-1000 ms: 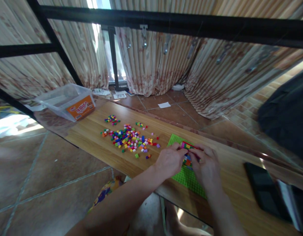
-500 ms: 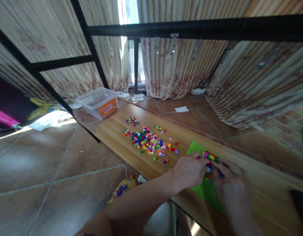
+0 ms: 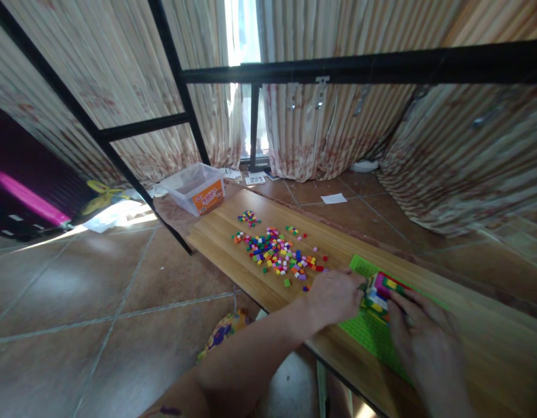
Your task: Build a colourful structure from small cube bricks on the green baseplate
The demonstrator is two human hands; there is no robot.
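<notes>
This looks like a room in a home: striped curtains (image 3: pixel 303 133) hang at the top, a tiled floor (image 3: pixel 120 278) fills the lower left, and 1 purple suitcase (image 3: pixel 28 174) is at the left edge.

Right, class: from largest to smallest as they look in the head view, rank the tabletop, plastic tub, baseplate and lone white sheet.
1. Wooden tabletop
2–3. Green baseplate and clear plastic tub: unsure; the baseplate is nearer the camera and partly hidden by hands
4. Lone white sheet
</notes>
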